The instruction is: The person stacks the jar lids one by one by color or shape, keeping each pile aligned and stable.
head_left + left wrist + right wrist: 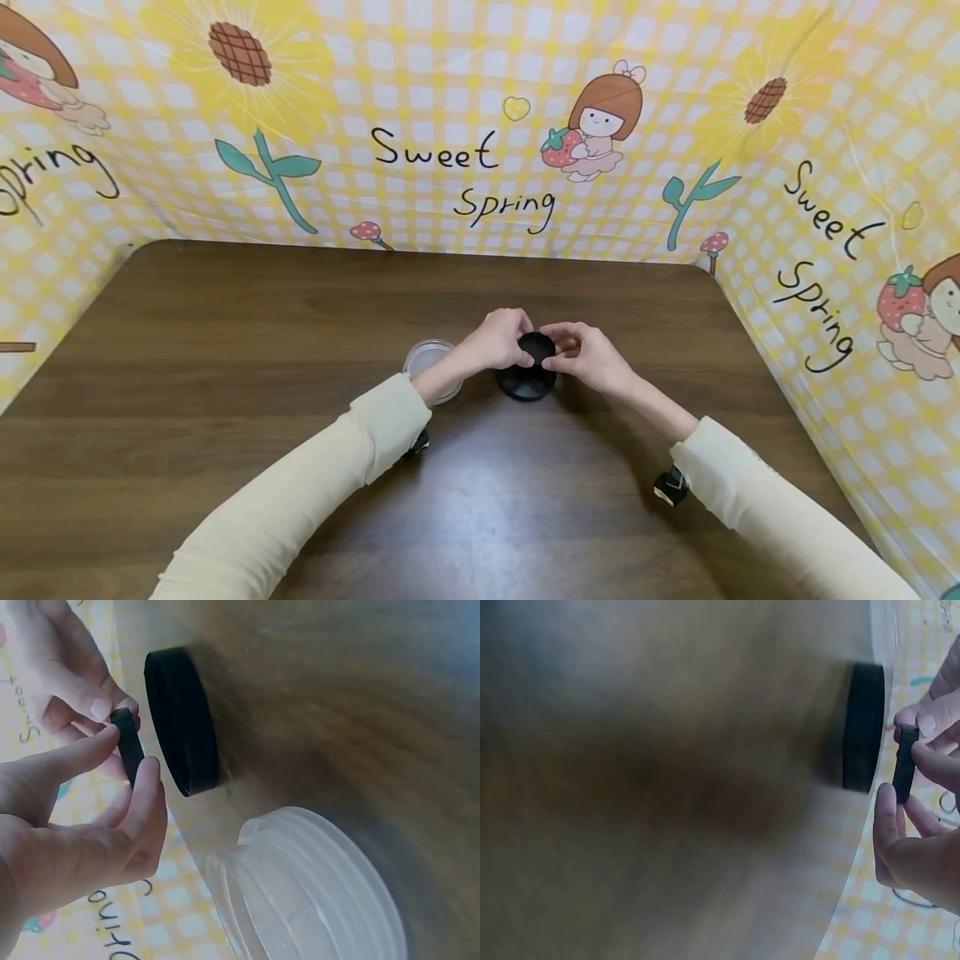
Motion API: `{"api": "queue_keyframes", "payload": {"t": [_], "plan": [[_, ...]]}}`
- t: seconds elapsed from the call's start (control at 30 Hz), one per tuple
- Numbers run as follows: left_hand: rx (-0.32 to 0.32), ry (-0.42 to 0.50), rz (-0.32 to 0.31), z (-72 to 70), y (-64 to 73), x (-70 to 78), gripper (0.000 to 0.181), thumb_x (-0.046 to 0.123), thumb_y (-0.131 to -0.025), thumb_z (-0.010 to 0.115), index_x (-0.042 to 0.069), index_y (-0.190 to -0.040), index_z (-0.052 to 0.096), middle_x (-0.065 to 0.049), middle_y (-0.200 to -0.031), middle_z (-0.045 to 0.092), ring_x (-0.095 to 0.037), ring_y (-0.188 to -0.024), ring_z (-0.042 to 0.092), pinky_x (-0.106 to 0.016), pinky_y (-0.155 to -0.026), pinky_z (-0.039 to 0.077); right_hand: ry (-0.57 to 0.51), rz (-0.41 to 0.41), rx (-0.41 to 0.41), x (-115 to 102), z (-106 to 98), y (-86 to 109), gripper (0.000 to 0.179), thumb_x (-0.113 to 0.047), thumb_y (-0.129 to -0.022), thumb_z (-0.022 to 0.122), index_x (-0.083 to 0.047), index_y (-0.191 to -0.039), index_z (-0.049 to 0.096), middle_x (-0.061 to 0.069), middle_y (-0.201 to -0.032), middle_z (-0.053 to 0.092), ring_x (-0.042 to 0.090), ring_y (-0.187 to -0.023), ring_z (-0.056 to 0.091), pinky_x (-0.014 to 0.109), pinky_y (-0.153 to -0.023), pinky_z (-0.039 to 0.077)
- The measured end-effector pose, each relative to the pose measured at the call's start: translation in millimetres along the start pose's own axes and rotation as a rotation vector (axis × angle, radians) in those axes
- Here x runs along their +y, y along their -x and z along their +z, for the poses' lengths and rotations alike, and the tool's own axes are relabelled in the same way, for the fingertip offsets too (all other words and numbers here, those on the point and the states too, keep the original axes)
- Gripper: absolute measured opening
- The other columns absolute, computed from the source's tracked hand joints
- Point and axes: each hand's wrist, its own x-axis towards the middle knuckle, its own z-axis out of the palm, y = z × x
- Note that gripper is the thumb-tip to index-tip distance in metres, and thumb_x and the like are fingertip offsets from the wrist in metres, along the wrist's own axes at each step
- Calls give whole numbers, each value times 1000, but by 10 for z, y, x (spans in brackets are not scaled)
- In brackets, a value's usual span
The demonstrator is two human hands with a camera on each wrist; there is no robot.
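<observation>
Between both hands is a small, shallow black round piece, rimmed like a cap and seen nearly edge-on in the left wrist view. My left hand pinches its left side between thumb and fingers. On the opposite side, the thumb and fingers of my right hand grip its edge. Below it a larger black round lid-like dish rests on the table, partly covered in the head view by the small piece. The right wrist view shows the small piece apart from the dish.
A clear round plastic container stands left of the black dish, partly behind the left forearm. The brown wooden table is bordered by a yellow checked cloth wall at the back and sides.
</observation>
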Motion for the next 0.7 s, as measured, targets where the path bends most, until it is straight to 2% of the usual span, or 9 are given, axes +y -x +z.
{"api": "queue_keyframes", "payload": {"t": [0.17, 0.33, 0.57, 0.7], "plan": [[-24, -98, 0, 41, 98, 27, 37, 6, -76, 80, -4, -107, 62, -15, -104, 61, -28, -104, 50, -38, -91, 42, 69, -19, 13, -4, 113, 69, 45, -1, -81, 76, 5, -122, 61, 19, -107, 61, 26, -90, 63, 32, -76, 52], [-32, -184, -18, 100, 130, 63, 36, 6, -76, 81, -4, -105, 63, -15, -102, 59, -30, -102, 52, -39, -89, 43, 132, -32, 32, -7, 176, 117, 45, -2, -78, 78, 4, -120, 63, 17, -104, 56, 25, -87, 62, 29, -73, 53], [-41, -217, -79, 186, 136, 61, 37, 6, -79, 79, -3, -110, 61, -20, -109, 52, -36, -104, 53, -43, -89, 46, 176, -43, 27, 20, 224, 97, 45, -2, -77, 79, 4, -119, 64, 17, -106, 55, 25, -88, 63, 28, -71, 53], [-40, -216, -79, 192, 135, 45, 37, 6, -79, 79, -4, -110, 61, -20, -108, 52, -37, -105, 52, -43, -90, 45, 199, -59, 20, 16, 226, 90, 45, -2, -77, 80, 5, -118, 64, 17, -105, 56, 25, -87, 62, 29, -71, 53]]}}
